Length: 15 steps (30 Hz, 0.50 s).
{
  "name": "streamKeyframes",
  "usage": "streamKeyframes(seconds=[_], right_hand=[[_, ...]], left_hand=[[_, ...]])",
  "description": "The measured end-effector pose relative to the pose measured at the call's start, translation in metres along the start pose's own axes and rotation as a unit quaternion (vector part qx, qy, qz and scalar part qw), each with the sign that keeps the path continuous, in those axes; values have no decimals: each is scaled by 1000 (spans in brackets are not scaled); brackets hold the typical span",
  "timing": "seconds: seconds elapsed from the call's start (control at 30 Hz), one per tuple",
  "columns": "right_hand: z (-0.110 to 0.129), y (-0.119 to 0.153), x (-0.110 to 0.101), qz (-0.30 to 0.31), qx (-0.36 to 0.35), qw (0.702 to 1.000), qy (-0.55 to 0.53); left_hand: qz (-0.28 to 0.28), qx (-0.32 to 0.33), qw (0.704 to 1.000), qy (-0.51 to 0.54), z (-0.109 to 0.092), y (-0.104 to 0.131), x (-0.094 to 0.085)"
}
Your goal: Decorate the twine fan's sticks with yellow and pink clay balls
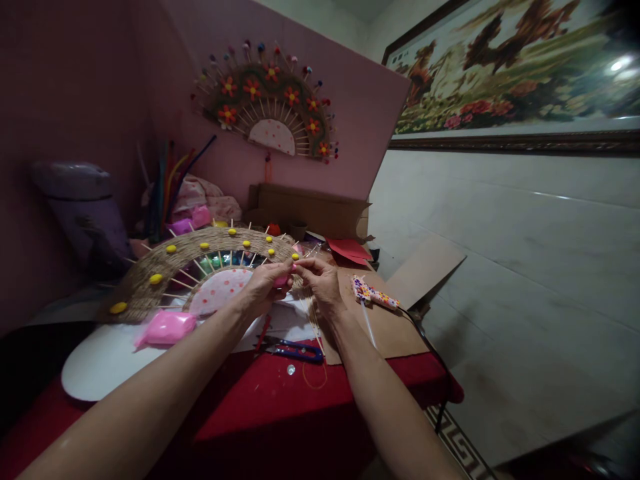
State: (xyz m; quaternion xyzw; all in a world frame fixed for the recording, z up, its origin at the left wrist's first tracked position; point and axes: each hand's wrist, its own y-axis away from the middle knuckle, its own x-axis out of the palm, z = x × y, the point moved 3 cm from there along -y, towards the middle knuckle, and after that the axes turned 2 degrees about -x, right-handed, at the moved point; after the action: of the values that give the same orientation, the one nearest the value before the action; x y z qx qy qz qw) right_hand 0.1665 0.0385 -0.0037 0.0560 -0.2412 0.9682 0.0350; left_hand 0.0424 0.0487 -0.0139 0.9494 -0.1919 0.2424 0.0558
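Note:
My left hand [265, 285] is closed around a lump of pink modelling clay [282, 281]. Its fingertips meet those of my right hand [321, 283], which pinches a small bit of the same pink clay. Both hands are raised at the right end of a half-round fan [186, 259], made of a twine-wrapped band on thin sticks with yellow clay dots along it. A white, red-dotted half circle [217, 291] forms the fan's centre. Left of my hands lies a bright pink packet of clay [167, 327].
Below my hands, blue-handled thread snips [306, 352] lie on the red cloth [240, 413]. A flower-patterned glue gun [377, 296] rests on cardboard [400, 337] at right. Red sheets [349, 251] lie behind. A finished fan [273, 87] hangs on the pink panel.

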Motion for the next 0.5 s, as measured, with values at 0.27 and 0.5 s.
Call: streamKeyframes(seconds=[0.27,0.5], right_hand=[[2,-1,0,-6,-12,1000,1],[-6,-3,-5,-16,-28,999,38]], left_hand=[[-1,2,1000,-4,-1,1,1],[-5,0,1000,10,-1,0,0]])
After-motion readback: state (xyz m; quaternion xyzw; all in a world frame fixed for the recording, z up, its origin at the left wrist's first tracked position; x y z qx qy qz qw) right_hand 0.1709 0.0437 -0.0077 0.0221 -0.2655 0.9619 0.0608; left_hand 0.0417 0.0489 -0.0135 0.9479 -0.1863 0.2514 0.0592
